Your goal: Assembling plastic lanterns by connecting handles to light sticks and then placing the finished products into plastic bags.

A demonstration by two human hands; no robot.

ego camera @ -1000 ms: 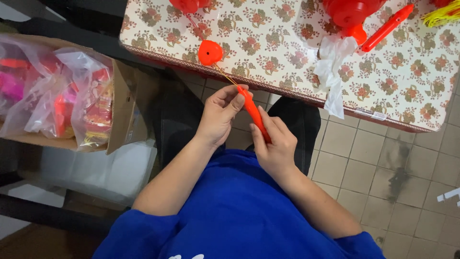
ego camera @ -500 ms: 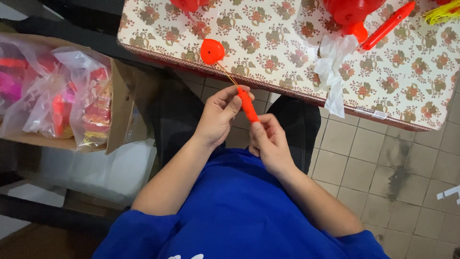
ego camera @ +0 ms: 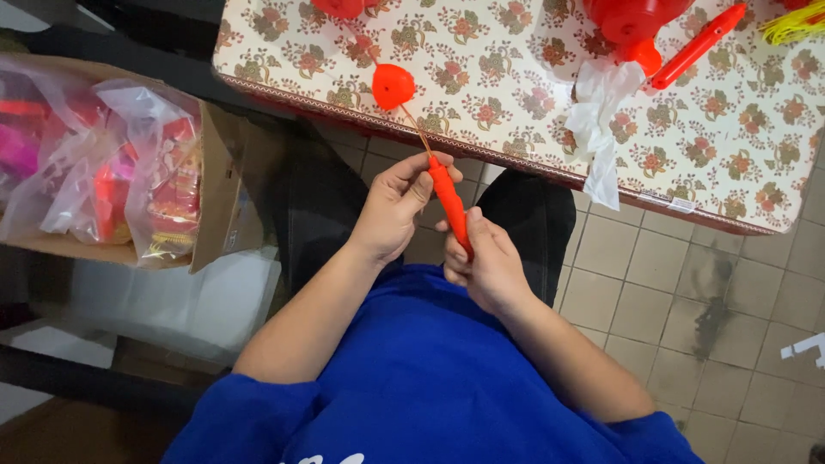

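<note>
Right hand (ego camera: 485, 262): fingers clamped round the lower end of a slim orange-red plastic stick (ego camera: 450, 204), held over the lap. Left hand (ego camera: 397, 206): fingertips pinched together on the stick's upper end. A thin wire (ego camera: 416, 131) runs from the stick tip to a red rounded plastic cap (ego camera: 393, 85) lying on the floral-patterned table (ego camera: 481, 77). Further back: crumpled clear plastic bag (ego camera: 595, 120), second red stick (ego camera: 696, 45).

Two hands (ego camera: 400, 206) (ego camera: 485, 262), two orange sticks (ego camera: 451, 206) (ego camera: 696, 47), one orange cap (ego camera: 393, 86), one cardboard box (ego camera: 219, 193), one table (ego camera: 516, 112).
</note>
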